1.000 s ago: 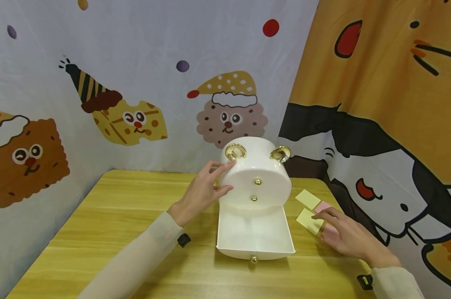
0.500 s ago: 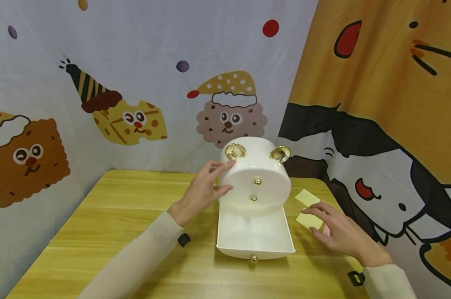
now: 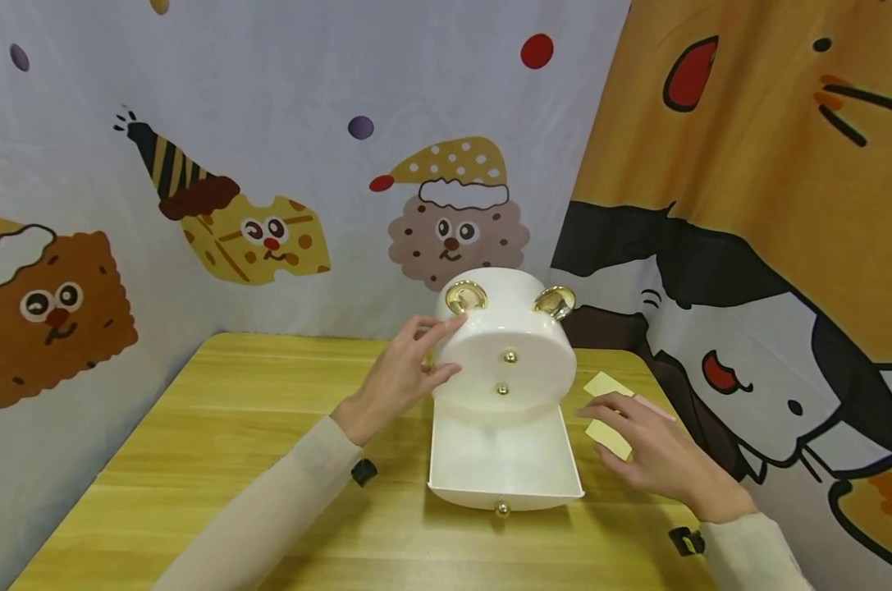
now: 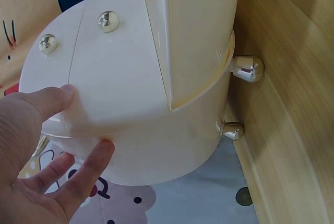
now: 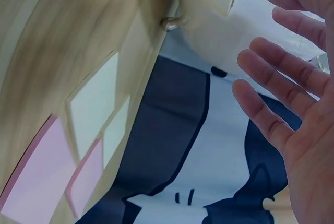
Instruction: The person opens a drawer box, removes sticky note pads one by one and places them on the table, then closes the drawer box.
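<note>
A glossy white drawer box point(image 3: 500, 353) with gold ears and round gold knobs stands on the table. Its bottom drawer point(image 3: 500, 464) is pulled out toward me. My left hand point(image 3: 397, 373) rests at the box's left side; in the left wrist view the thumb touches the front face and a forefinger touches the curved side. My right hand point(image 3: 656, 451) hovers palm down with loosely bent fingers, holding nothing. Beneath and beside it lie yellow sticky-note pads point(image 5: 95, 104) and pink sticky-note pads point(image 5: 39, 174). In the head view the hand covers most of the pink ones.
The wooden table point(image 3: 268, 460) has its back edge close to a cartoon-printed cloth point(image 3: 268, 82). Another orange, black and white cloth point(image 3: 770, 328) hangs along the right side. A small black device point(image 3: 687, 541) is on the right wrist.
My right hand has moved left, from the pink pads over the yellow ones, toward the drawer, with nothing in it. The left hand and the box have stayed in place.
</note>
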Demonstrator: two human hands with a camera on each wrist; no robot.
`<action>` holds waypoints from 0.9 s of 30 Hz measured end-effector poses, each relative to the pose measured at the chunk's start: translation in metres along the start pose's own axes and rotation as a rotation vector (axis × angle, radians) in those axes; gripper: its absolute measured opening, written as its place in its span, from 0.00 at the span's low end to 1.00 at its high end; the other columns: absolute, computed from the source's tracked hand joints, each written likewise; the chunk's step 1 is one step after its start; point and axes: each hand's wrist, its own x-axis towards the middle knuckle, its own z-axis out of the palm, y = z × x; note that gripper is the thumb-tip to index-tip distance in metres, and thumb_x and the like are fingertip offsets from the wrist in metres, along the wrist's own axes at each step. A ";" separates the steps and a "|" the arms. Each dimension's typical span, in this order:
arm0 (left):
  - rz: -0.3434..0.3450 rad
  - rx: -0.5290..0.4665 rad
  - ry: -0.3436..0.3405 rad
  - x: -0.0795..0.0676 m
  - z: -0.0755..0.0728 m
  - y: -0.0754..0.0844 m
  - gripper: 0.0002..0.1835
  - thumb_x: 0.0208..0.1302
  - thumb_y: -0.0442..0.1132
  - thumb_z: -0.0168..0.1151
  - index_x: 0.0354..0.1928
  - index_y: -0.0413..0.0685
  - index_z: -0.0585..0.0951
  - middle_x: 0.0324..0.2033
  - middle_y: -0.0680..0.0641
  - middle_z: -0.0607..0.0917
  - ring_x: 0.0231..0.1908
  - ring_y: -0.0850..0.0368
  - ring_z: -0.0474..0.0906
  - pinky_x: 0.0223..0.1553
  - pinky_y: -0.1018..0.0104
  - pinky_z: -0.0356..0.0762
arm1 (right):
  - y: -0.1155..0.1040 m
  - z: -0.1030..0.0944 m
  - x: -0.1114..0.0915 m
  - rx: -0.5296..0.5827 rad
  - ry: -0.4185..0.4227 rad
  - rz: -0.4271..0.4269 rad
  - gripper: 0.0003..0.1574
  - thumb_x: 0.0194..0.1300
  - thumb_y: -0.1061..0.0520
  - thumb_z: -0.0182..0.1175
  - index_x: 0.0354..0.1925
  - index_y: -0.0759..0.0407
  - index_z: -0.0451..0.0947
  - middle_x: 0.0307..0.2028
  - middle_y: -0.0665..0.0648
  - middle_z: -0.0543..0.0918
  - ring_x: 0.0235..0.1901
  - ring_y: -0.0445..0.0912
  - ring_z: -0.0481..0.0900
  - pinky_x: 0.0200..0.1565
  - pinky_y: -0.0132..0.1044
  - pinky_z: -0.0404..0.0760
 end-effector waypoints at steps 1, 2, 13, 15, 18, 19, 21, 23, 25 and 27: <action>0.002 0.003 0.002 0.000 0.000 0.000 0.44 0.76 0.41 0.82 0.90 0.61 0.73 0.67 0.35 0.80 0.57 0.43 0.93 0.45 0.65 0.97 | -0.001 0.000 0.002 0.005 0.003 -0.010 0.35 0.60 0.55 0.83 0.66 0.40 0.90 0.59 0.44 0.90 0.55 0.43 0.89 0.54 0.44 0.84; 0.003 0.006 0.003 0.000 0.000 0.000 0.45 0.76 0.41 0.83 0.90 0.61 0.74 0.67 0.35 0.80 0.57 0.43 0.93 0.44 0.65 0.97 | -0.002 -0.001 0.004 0.009 0.004 -0.020 0.36 0.59 0.56 0.83 0.66 0.41 0.90 0.59 0.45 0.90 0.56 0.42 0.90 0.53 0.43 0.84; 0.007 0.015 0.002 0.000 0.000 -0.001 0.45 0.76 0.42 0.83 0.90 0.62 0.73 0.67 0.35 0.80 0.57 0.45 0.92 0.44 0.75 0.93 | -0.021 -0.003 0.016 0.078 -0.061 -0.014 0.37 0.60 0.60 0.84 0.68 0.48 0.89 0.62 0.47 0.90 0.55 0.41 0.89 0.50 0.40 0.93; 0.006 0.015 0.001 0.000 0.000 0.000 0.44 0.76 0.42 0.83 0.90 0.63 0.73 0.67 0.36 0.81 0.57 0.45 0.92 0.44 0.75 0.93 | -0.026 -0.002 0.018 0.084 -0.054 -0.027 0.37 0.61 0.59 0.85 0.68 0.48 0.89 0.61 0.47 0.89 0.51 0.41 0.89 0.47 0.37 0.92; 0.006 0.013 0.002 -0.001 0.000 0.000 0.44 0.76 0.42 0.82 0.90 0.62 0.73 0.67 0.36 0.81 0.57 0.45 0.92 0.44 0.73 0.93 | -0.033 -0.001 0.023 0.089 -0.031 -0.067 0.38 0.60 0.59 0.85 0.69 0.48 0.89 0.60 0.48 0.89 0.48 0.41 0.88 0.45 0.34 0.90; 0.006 0.012 0.002 -0.001 0.000 -0.001 0.45 0.76 0.42 0.82 0.90 0.62 0.73 0.67 0.36 0.80 0.56 0.46 0.93 0.44 0.72 0.94 | -0.035 -0.001 0.024 0.093 -0.024 -0.081 0.39 0.60 0.59 0.85 0.69 0.48 0.89 0.60 0.49 0.89 0.48 0.41 0.88 0.45 0.34 0.90; 0.006 0.009 0.004 -0.001 0.001 -0.001 0.45 0.76 0.42 0.82 0.90 0.62 0.73 0.67 0.36 0.80 0.54 0.46 0.93 0.44 0.70 0.95 | -0.040 -0.001 0.027 0.099 -0.016 -0.102 0.40 0.59 0.60 0.85 0.69 0.48 0.88 0.59 0.49 0.89 0.49 0.41 0.88 0.47 0.36 0.91; 0.009 0.008 0.006 0.000 0.001 -0.001 0.45 0.76 0.42 0.82 0.90 0.62 0.73 0.67 0.35 0.80 0.52 0.47 0.93 0.43 0.69 0.95 | -0.044 -0.001 0.029 0.103 -0.018 -0.114 0.41 0.58 0.59 0.86 0.70 0.48 0.88 0.59 0.48 0.89 0.51 0.42 0.88 0.49 0.38 0.92; 0.007 0.013 0.004 -0.001 0.001 -0.001 0.45 0.77 0.42 0.82 0.90 0.63 0.73 0.67 0.35 0.80 0.47 0.48 0.94 0.42 0.68 0.95 | -0.048 -0.001 0.031 0.112 -0.030 -0.119 0.42 0.59 0.58 0.86 0.71 0.48 0.88 0.59 0.47 0.89 0.52 0.42 0.88 0.50 0.41 0.93; 0.007 0.018 0.002 -0.001 0.001 -0.001 0.45 0.77 0.42 0.82 0.90 0.63 0.73 0.67 0.35 0.80 0.45 0.48 0.94 0.41 0.68 0.95 | -0.053 0.000 0.031 0.116 -0.043 -0.117 0.42 0.59 0.57 0.87 0.72 0.46 0.88 0.59 0.46 0.89 0.53 0.41 0.88 0.52 0.43 0.94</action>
